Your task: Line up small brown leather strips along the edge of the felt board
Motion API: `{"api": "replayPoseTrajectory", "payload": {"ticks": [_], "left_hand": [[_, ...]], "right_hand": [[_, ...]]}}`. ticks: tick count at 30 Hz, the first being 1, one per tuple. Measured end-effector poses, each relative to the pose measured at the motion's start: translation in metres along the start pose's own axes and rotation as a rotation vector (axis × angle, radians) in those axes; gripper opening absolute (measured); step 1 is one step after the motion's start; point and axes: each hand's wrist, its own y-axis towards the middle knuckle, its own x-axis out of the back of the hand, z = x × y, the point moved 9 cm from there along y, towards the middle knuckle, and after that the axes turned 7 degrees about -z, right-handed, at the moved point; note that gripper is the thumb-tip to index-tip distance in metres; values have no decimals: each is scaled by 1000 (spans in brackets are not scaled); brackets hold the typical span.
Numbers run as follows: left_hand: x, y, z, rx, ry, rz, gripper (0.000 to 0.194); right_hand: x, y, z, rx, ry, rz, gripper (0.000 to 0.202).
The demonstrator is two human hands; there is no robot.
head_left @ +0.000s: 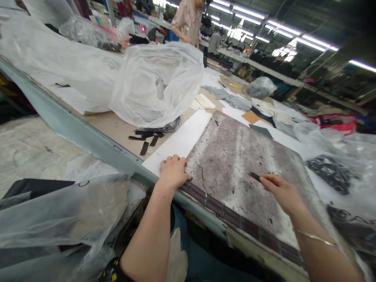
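Note:
My right hand pinches a small dark strip between thumb and fingertips, just over a worn, grey-brown board. My left hand rests at the board's near left corner, fingers bent and apart over a white sheet. Its thumb touches the corner by the end of a row of dark brown strips lying along the board's near edge. Loose threads and dark scraps are scattered over the board. More short dark strips lie on the table to the left of the white sheet.
A large translucent plastic bag bulges on the table ahead. Plastic-wrapped black pieces are at the right. Below the table's blue-grey edge, more plastic bags stand at the left. A person stands across the table.

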Motion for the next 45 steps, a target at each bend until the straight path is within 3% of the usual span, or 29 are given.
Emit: {"api": "replayPoseTrajectory", "payload": {"ticks": [2, 5, 7, 10, 16, 23, 34, 41, 45], "left_hand": [[1, 0, 0, 3, -2, 7, 37], [2, -2, 0, 8, 0, 6, 37], [2, -3, 0, 5, -3, 8, 37], [2, -4, 0, -6, -13, 11, 37], [3, -3, 0, -13, -9, -9, 37], [2, -4, -1, -11, -7, 5, 39], [1, -2, -2, -7, 16, -8, 34], [1, -4, -11, 29, 26, -76, 58], [-5, -3, -15, 7, 40, -39, 61]], "right_hand": [[-42, -31, 49, -33, 213, 176, 42], [-96, -69, 112, 19, 253, 325, 31], [-119, -82, 136, 66, 193, 327, 27], [-137, -89, 147, 99, 138, 278, 25], [-146, -94, 137, 53, 87, 288, 24], [-144, -95, 149, 120, -20, 242, 17], [-148, -94, 148, 123, -10, 246, 13], [-145, -99, 165, 252, -167, 231, 12], [-142, -106, 171, 360, -182, 252, 17]]}}
